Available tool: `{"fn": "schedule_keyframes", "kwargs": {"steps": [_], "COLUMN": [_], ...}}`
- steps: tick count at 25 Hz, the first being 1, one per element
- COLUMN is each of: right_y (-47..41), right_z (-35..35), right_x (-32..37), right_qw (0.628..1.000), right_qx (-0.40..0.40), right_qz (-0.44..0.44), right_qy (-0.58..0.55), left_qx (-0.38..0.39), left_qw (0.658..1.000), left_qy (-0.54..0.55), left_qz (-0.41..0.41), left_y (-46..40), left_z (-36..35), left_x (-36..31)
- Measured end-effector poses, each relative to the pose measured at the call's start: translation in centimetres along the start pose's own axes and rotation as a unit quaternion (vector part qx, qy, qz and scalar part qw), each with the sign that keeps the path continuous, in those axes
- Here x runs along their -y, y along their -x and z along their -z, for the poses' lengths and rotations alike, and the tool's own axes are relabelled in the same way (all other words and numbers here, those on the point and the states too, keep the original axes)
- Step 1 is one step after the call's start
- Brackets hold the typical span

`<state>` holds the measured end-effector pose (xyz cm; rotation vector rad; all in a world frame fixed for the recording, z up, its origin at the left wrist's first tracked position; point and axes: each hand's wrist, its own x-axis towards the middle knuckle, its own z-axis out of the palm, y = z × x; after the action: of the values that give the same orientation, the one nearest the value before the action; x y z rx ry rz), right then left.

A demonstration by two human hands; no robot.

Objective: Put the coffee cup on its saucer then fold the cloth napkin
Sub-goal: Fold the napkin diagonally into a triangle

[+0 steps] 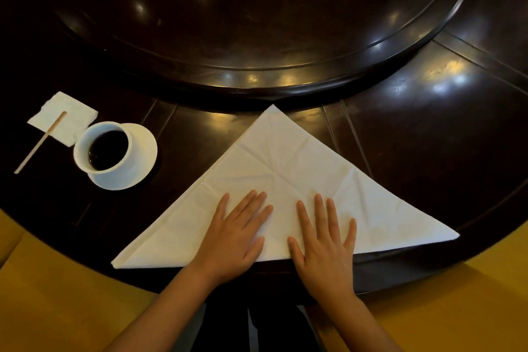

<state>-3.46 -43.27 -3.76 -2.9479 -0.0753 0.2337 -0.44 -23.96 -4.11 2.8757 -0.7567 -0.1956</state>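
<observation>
One napkin [285,180], two flat hands; one cup [107,150], saucered.

**One head-worn view, looking forward and down over the table's near edge**

There is a single camera, worn on the person's head, so no second view shares the scene. It looks steeply down and forward across a dark round table [428,111], whose near rim curves along the lower part of the frame. The wide lens bends that rim and the raised centre disc [257,23] into strong arcs. The nearest things are the person's own forearms, rising from the bottom edge. The table's far side runs off the top, and yellow seating [57,308] fills both lower corners.
</observation>
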Motion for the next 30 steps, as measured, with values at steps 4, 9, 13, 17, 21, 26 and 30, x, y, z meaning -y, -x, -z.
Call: {"fn": "schedule_keyframes", "kwargs": {"steps": [4, 9, 13, 17, 21, 26, 30], "right_y": [-1.2, -1.6, -1.6, -1.8, -1.5, -1.6, -2.9], "right_z": [-0.4, -0.4, 0.9, 2.1, 3.5, 4.4, 2.3], "right_x": [1.7, -2.3, -8.0, -14.1, -19.6, -16.7, -5.7], "right_qw": [1.0, 0.997, 0.998, 0.998, 0.995, 0.99, 0.996], "right_qx": [0.002, 0.014, 0.006, 0.019, 0.032, -0.016, -0.008], "right_qz": [0.03, 0.074, 0.051, 0.018, -0.051, -0.119, 0.084], "right_qy": [-0.008, 0.016, 0.039, 0.066, 0.077, 0.074, 0.025], "left_qx": [-0.004, 0.011, 0.014, 0.018, 0.018, 0.01, 0.014], "left_qw": [0.99, 0.986, 0.985, 0.987, 0.986, 0.986, 0.981], "left_qy": [-0.023, -0.042, -0.035, -0.024, -0.025, -0.029, -0.036], "left_qz": [0.138, 0.161, 0.168, 0.16, 0.161, 0.165, 0.192], "left_y": [-1.6, -1.9, -2.1, -2.0, -2.0, -2.0, -2.2], "left_z": [-0.6, -1.4, -1.5, -1.3, -1.2, -1.3, -1.6], "left_x": [-3.7, -3.8, -3.7, -3.7, -3.7, -3.8, -4.5]}}
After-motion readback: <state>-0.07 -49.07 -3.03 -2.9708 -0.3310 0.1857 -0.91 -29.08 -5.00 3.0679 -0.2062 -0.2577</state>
